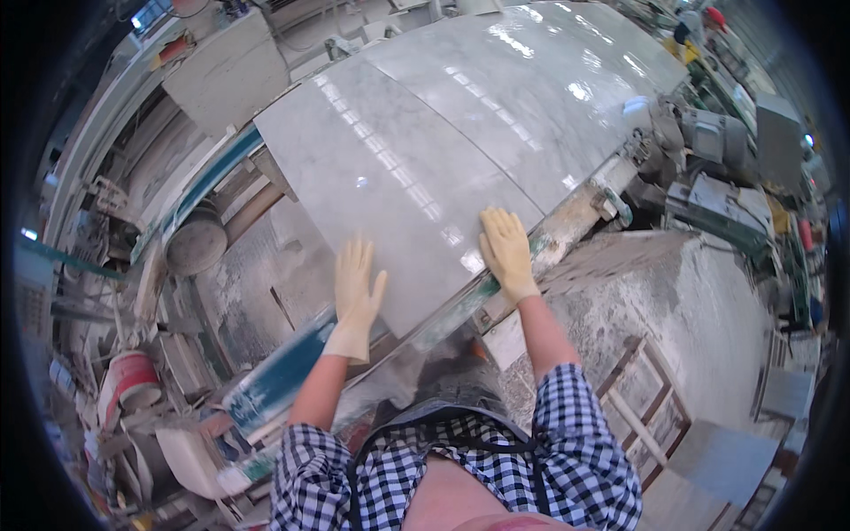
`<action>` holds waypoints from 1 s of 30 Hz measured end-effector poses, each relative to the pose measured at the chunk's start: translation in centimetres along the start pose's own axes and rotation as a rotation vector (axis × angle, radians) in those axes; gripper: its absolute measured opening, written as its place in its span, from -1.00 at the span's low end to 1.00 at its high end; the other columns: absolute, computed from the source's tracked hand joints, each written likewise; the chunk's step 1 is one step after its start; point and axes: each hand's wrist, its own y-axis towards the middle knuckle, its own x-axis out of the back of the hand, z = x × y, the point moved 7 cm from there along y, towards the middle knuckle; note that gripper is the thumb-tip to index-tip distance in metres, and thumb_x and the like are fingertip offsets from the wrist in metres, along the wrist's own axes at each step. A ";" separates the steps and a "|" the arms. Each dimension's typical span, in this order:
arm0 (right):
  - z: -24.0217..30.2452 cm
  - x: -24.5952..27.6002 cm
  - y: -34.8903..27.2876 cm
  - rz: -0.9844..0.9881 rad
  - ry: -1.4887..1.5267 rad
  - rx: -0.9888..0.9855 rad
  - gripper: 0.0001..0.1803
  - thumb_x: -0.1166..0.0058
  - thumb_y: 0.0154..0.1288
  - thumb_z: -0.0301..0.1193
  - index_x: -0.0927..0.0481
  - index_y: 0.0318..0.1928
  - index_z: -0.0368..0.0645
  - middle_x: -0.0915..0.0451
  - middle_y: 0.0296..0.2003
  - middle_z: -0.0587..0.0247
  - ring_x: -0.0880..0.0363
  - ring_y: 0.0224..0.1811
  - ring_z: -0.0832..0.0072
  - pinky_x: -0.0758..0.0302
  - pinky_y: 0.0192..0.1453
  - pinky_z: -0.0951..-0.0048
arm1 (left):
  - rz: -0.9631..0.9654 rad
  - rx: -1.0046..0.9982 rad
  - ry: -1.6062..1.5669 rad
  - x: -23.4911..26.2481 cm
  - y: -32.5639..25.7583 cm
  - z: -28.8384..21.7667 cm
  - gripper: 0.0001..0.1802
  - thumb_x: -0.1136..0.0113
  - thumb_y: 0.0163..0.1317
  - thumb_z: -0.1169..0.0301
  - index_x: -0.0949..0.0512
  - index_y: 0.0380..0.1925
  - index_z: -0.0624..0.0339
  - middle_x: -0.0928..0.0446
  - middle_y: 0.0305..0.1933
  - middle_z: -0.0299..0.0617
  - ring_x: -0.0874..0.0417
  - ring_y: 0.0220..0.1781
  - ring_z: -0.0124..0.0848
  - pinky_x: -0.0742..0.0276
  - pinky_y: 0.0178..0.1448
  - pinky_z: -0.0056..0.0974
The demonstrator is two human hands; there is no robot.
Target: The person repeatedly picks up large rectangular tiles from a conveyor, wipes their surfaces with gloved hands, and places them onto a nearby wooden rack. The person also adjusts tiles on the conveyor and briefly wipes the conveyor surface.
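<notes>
Before me lies a large polished slab [390, 199], grey-white and glossy, with streaks of reflected light. A thin dark seam divides it from another polished slab [522, 88] farther off. My left hand [357, 283], in a pale yellow rubber glove, lies at the slab's near left edge with its fingers stretched out. My right hand [506, 248], gloved alike, rests flat on the slab's near right edge, fingers pointing away from me. Neither hand grips anything.
A worn green-and-white rail [452, 317] runs beneath the slab's near edge. A blue beam [283, 372] and a round bucket [197, 243] are at left. Motor-like machinery [708, 133] stands at right, above a wooden frame [642, 403]. A person in a red cap [715, 18] is far right.
</notes>
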 end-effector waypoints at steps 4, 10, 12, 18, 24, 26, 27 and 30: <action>3.4 -1.1 -0.5 0.108 -0.041 -0.198 -0.53 -0.18 0.26 -0.43 -0.59 0.19 -0.23 -0.62 0.14 -0.08 -0.53 0.23 -0.05 -0.41 0.38 -0.04 | 0.013 -0.058 -0.025 2.3 -4.5 1.0 -0.29 -0.12 0.47 0.14 -0.30 0.54 0.21 -0.23 0.61 0.20 -0.14 0.67 0.15 0.05 0.72 0.18; 11.8 -2.6 -3.9 -0.067 -0.064 -0.166 -0.48 -0.19 0.30 -0.38 -0.56 0.27 -0.19 -0.57 0.25 -0.12 -0.49 0.33 -0.08 -0.36 0.47 -0.05 | 0.051 -0.202 -0.051 3.1 -6.3 -1.7 -0.26 -0.13 0.45 0.12 -0.29 0.55 0.19 -0.21 0.63 0.16 -0.07 0.70 0.12 0.20 0.76 0.17; 12.8 -2.4 -4.7 -0.102 -0.058 -0.192 -0.45 -0.19 0.34 -0.35 -0.53 0.33 -0.15 -0.53 0.32 -0.10 -0.43 0.41 -0.06 -0.29 0.54 -0.06 | 0.054 -0.217 -0.037 3.0 -7.1 -2.9 -0.25 -0.14 0.44 0.11 -0.30 0.54 0.19 -0.21 0.64 0.15 -0.06 0.71 0.10 0.23 0.76 0.19; 11.0 -2.5 -4.6 -0.069 -0.099 -0.324 -0.40 -0.18 0.39 -0.30 -0.48 0.41 -0.12 -0.47 0.40 -0.07 -0.33 0.50 -0.04 -0.19 0.61 -0.08 | 0.152 -0.373 -0.077 -0.5 -9.3 -7.6 -0.21 -0.19 0.39 0.13 -0.30 0.53 0.29 -0.21 0.63 0.20 -0.08 0.69 0.17 0.18 0.73 0.23; 10.1 -3.2 -4.7 -0.055 -0.170 -0.358 -0.40 -0.16 0.35 -0.35 -0.48 0.39 -0.19 -0.47 0.39 -0.11 -0.36 0.48 -0.08 -0.22 0.60 -0.05 | 0.189 -0.413 0.041 -3.5 -10.7 -7.7 -0.30 -0.14 0.40 0.19 -0.39 0.45 0.37 -0.32 0.56 0.19 -0.20 0.64 0.14 0.07 0.72 0.18; 10.5 -3.2 -4.7 -0.087 -0.230 -0.327 -0.41 -0.15 0.33 -0.37 -0.50 0.36 -0.23 -0.48 0.37 -0.15 -0.36 0.47 -0.10 -0.23 0.58 -0.05 | 0.111 -0.455 0.092 -3.6 -10.8 -7.7 -0.32 -0.16 0.38 0.21 -0.42 0.42 0.38 -0.38 0.51 0.19 -0.28 0.60 0.16 -0.03 0.70 0.18; 10.7 -3.3 -4.7 -0.095 -0.246 -0.328 -0.43 -0.16 0.31 -0.37 -0.51 0.33 -0.25 -0.49 0.35 -0.16 -0.37 0.46 -0.11 -0.25 0.57 -0.05 | 0.106 -0.461 0.069 -3.7 -10.9 -7.7 -0.33 -0.17 0.37 0.22 -0.44 0.40 0.38 -0.40 0.50 0.19 -0.31 0.57 0.18 -0.08 0.67 0.20; 11.4 -2.9 -4.8 -0.165 -0.272 -0.304 -0.49 -0.17 0.30 -0.40 -0.55 0.25 -0.25 -0.51 0.32 -0.16 -0.41 0.42 -0.12 -0.28 0.53 -0.06 | 0.083 -0.454 0.000 -3.6 -11.0 -7.8 -0.33 -0.19 0.30 0.26 -0.46 0.36 0.42 -0.41 0.46 0.24 -0.35 0.53 0.24 -0.15 0.63 0.26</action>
